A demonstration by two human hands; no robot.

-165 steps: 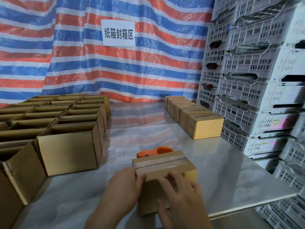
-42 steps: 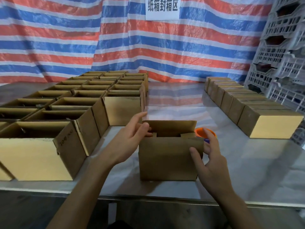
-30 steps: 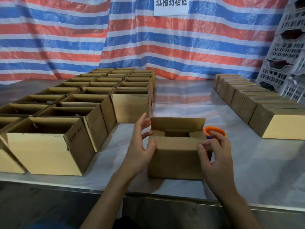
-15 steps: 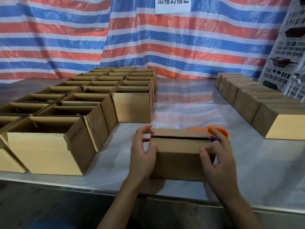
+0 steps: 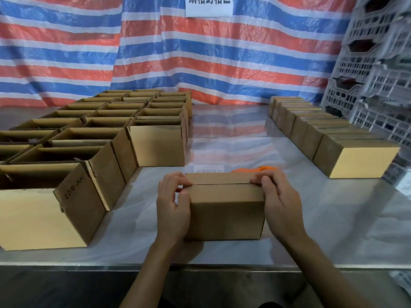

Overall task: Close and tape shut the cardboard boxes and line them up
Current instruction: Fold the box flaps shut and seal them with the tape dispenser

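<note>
Cardboard box (image 5: 226,210), flaps (image 5: 219,179) folded down, clasped at both ends on the counter (image 5: 333,218).

Left of the left grip (image 5: 172,203) stand the open boxes (image 5: 89,152). That grip holds the box's left end, fingers curled over the top edge onto the flaps. The box sits between the grips, its seam closed but untaped. The right grip (image 5: 280,203) holds the right end the same way. Just beyond it an orange dispenser (image 5: 255,168) peeks over the box, and farther right runs the sealed row (image 5: 322,138). The box looks light, stiff at its corners and easily dented. The flaps would likely spring up if released, so one grip should pin the seam.
</note>
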